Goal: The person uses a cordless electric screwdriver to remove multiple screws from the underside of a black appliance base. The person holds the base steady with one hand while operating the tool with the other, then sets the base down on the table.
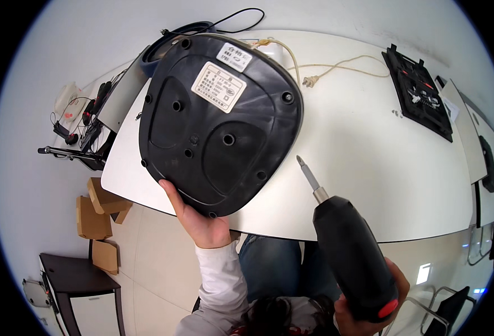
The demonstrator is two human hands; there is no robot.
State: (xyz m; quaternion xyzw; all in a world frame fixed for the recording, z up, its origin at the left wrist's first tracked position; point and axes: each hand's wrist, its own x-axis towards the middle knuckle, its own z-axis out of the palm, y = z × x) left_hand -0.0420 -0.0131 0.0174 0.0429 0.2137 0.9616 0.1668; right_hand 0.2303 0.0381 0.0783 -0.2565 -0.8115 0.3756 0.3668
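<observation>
My left hand [202, 221] grips the lower edge of a black plastic appliance base [171, 131], thumb on its underside, the other fingers hidden behind it. The base is tilted up so its underside faces me, with several round screw holes, molded recesses and two white labels [220, 87]. In my right hand [401, 285] is a black cordless screwdriver [353, 252] with a red spot at its rear end. Its metal bit [307, 171] points up and left, just right of the base and apart from it.
The white table [370, 185] spans the middle. A beige power cord with a plug [311, 82] lies behind the base. A black tool case [417, 92] lies open at the far right, small metal pieces [397, 113] beside it. A dark blue rounded part [152, 61] stands behind the base. Cardboard boxes [93, 217] sit on the floor at left.
</observation>
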